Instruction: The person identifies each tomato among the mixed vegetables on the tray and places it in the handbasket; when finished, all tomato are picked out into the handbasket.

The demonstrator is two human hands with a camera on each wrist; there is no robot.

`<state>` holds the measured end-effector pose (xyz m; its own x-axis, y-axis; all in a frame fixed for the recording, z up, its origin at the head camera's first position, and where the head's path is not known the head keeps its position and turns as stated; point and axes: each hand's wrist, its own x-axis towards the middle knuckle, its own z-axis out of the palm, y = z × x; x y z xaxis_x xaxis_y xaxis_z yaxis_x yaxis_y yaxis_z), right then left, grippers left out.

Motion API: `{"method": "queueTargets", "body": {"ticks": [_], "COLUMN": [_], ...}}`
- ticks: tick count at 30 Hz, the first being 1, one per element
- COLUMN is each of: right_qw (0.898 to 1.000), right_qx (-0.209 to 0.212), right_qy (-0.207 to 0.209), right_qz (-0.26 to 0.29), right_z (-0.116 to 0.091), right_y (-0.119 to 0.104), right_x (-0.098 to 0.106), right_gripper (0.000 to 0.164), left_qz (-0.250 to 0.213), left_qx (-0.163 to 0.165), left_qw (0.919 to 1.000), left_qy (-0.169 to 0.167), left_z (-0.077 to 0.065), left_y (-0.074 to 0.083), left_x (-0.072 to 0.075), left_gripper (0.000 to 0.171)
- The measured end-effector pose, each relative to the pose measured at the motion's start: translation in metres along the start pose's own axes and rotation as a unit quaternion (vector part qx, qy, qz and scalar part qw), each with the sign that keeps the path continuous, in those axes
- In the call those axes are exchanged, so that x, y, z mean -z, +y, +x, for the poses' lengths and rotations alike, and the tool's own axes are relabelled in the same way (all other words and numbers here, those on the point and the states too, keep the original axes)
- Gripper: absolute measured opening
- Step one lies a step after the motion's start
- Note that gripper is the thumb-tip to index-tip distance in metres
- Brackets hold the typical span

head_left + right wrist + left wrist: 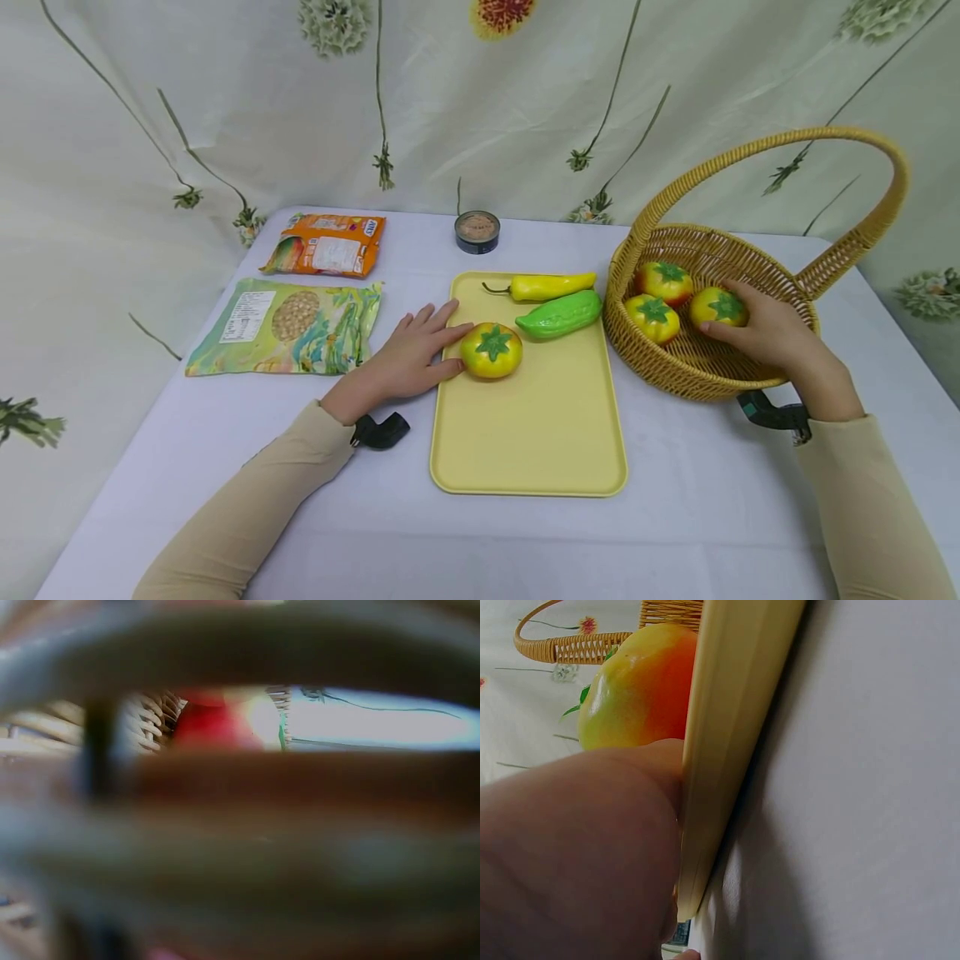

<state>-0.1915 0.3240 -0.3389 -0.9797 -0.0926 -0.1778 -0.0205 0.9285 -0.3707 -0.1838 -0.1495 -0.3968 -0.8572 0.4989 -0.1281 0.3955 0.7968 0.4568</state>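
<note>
A yellow tomato (492,351) with a green star-shaped top rests on the cream tray (528,442); its side turns orange-red in the left wrist view. My left hand (408,354) lies across the tray's left edge with fingers spread, its thumb and a fingertip right at this tomato. Inside the wicker basket (675,379), my right hand (772,333) grips another tomato (717,308) between thumb and fingers. Beside it lie two more tomatoes, one behind (664,283) and one in front (652,319). Basket weave blocks most of the right wrist view.
On the tray's far end lie a yellow chili pepper (551,287) and a bumpy green vegetable (560,315). A small round can (477,231) stands behind. An orange packet (326,244) and a green bag (288,327) lie at left. The basket's tall handle (765,143) arches over it.
</note>
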Motion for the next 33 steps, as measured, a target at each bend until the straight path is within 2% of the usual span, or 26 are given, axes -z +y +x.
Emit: {"method": "queueTargets", "body": {"ticks": [12,19,25,33], "right_qw": [1.0,0.998,0.999,0.999], "right_qx": [-0.017,-0.038,-0.025,-0.029], "right_qy": [0.012,0.03,0.025,0.015], "right_qz": [0.013,0.036,0.022,0.02], "right_z": [-0.001,-0.0021,-0.0018,-0.0011], "right_y": [-0.0027,-0.0014,-0.002,-0.0032], "right_x": [-0.0009,-0.0011,0.0008,0.0021], "right_gripper": [0.092,0.084,0.079,0.09], "left_qz": [0.0,0.001,0.002,0.001], "left_qx": [-0.001,-0.003,-0.007,-0.005], "left_qw": [1.0,1.0,1.0,1.0], "left_qy": [-0.001,0.002,0.005,0.005], "left_z": [-0.0006,-0.0008,-0.0008,-0.0012], "left_y": [0.0009,0.001,0.001,0.0006], "left_x": [0.0006,0.0009,0.0016,0.0003], "left_gripper": [0.06,0.06,0.06,0.059]}}
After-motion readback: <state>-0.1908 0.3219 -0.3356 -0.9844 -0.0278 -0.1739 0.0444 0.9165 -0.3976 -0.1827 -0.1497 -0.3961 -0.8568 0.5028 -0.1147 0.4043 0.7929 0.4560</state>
